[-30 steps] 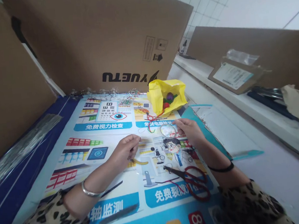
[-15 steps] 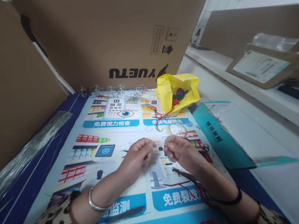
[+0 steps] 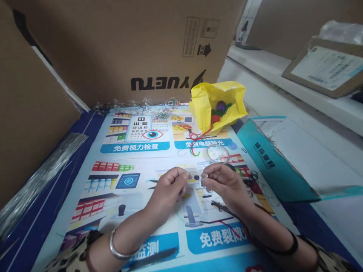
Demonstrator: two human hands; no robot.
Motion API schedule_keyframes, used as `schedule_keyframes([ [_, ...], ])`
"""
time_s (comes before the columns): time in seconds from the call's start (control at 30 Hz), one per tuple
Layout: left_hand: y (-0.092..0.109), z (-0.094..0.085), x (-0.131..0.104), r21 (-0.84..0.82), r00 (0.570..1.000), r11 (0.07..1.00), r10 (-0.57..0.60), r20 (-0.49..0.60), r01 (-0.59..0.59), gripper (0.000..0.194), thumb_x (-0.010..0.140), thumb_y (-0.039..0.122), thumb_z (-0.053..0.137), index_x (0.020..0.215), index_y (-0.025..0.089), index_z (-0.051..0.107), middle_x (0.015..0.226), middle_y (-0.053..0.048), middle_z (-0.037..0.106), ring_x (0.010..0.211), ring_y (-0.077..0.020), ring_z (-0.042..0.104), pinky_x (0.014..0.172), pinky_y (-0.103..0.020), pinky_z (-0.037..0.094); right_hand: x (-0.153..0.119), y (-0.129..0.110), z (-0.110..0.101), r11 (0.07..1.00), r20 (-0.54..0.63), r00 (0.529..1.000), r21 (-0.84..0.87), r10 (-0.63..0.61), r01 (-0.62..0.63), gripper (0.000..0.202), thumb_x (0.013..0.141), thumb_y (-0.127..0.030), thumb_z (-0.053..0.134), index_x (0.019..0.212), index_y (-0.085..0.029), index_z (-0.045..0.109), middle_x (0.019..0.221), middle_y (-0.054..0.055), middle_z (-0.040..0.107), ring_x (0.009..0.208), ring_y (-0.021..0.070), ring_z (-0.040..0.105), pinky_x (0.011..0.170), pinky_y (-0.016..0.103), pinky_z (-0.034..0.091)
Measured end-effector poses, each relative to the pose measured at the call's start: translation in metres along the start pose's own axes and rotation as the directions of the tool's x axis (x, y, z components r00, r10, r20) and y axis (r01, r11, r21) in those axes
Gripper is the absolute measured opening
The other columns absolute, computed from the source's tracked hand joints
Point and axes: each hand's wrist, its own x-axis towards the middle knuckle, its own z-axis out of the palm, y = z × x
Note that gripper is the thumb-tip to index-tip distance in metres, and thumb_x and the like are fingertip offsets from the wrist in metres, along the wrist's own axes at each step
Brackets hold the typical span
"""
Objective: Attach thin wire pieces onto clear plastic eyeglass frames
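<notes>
Above the middle of the printed sheet, my left hand (image 3: 173, 187) is closed in a pinch at thumb and forefinger. What it holds is too fine to make out; a thin dark tip shows at the fingertips. Facing it a short gap away, my right hand (image 3: 226, 185) pinches a small clear, shiny piece (image 3: 205, 176), perhaps a bead. Dark-jawed pliers (image 3: 221, 207) lie under the right wrist, partly hidden by it. Just beyond the right hand is a round clear dish (image 3: 218, 153) with small clear bits inside. A dark pointed tool (image 3: 152, 184) pokes out behind the left hand.
A yellow bag (image 3: 202, 104) holding red, green and purple balls stands at the back right, red cord (image 3: 196, 139) trailing out. Wire pieces (image 3: 163, 112) lie along the large carton (image 3: 111, 44). Silvery strands (image 3: 58, 158) lie left, a teal cardboard piece (image 3: 274, 165) right.
My right hand has shifted slightly right and its fingers have turned, so the clear piece shows more plainly. My left hand stays nearly in place. The whole view has tilted a little.
</notes>
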Motion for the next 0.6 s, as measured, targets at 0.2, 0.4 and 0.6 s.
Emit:
schedule_keyframes([
  [0.2, -0.0025, -0.0005, 0.0003, 0.038, 1.000, 0.999, 0.017, 0.004, -0.017, 0.022, 0.079, 0.037, 0.054, 0.070, 0.017, 0.053, 0.046, 0.006, 0.039, 0.039, -0.0038, 0.025, 0.039, -0.019, 0.018, -0.0003, 0.0009, 0.0008, 0.999, -0.022, 0.999, -0.033, -0.025, 0.024, 0.014, 0.070, -0.022, 0.067, 0.079, -0.021, 0.057, 0.065, -0.003, 0.057, 0.057, 0.0090, 0.051, 0.053, 0.022, 0.041],
  [0.4, -0.0025, 0.0009, -0.0005, 0.044, 1.000, 0.999, 0.029, -0.011, -0.029, 0.023, 0.078, 0.038, 0.055, 0.068, 0.017, 0.052, 0.047, 0.006, 0.039, 0.039, -0.0038, 0.025, 0.040, -0.019, 0.018, -0.0013, 0.0043, 0.0021, 1.000, -0.027, 1.000, 0.012, -0.002, 0.002, 0.014, 0.071, -0.024, 0.066, 0.081, -0.021, 0.058, 0.066, -0.003, 0.059, 0.054, 0.0089, 0.052, 0.051, 0.023, 0.042],
  [0.6, -0.0061, 0.0016, 0.0004, 0.076, 0.998, 0.996, 0.058, -0.017, -0.056, 0.023, 0.079, 0.037, 0.053, 0.068, 0.017, 0.052, 0.048, 0.006, 0.040, 0.041, -0.0048, 0.027, 0.041, -0.019, 0.020, -0.0009, 0.0065, 0.0051, 0.997, -0.033, 0.999, 0.071, 0.016, -0.014, 0.012, 0.071, -0.024, 0.066, 0.080, -0.020, 0.059, 0.065, -0.002, 0.061, 0.053, 0.0093, 0.053, 0.051, 0.023, 0.043],
])
